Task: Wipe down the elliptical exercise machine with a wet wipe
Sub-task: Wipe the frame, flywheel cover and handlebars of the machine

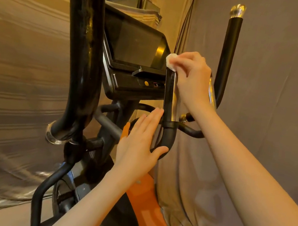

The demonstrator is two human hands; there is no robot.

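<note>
The wet wipe (171,61) is a small white wad at the top end of the short black handlebar (168,96) of the elliptical (134,205); the right hand (191,76) pinches it there with curled fingers; the left hand (139,142) lies flat, fingers straight, thumb touching the bar's lower bend, holding nothing; the dark console (134,51) sits just behind; a thick black arm (81,52) rises at left; grey draped cloth (275,94) hangs near on the right; no writing is readable.

Wet wipe (171,61): you hold white.
Handlebar (169,96): black.
Machine housing (150,207): orange.
Drape (14,62): grey, striped.
</note>
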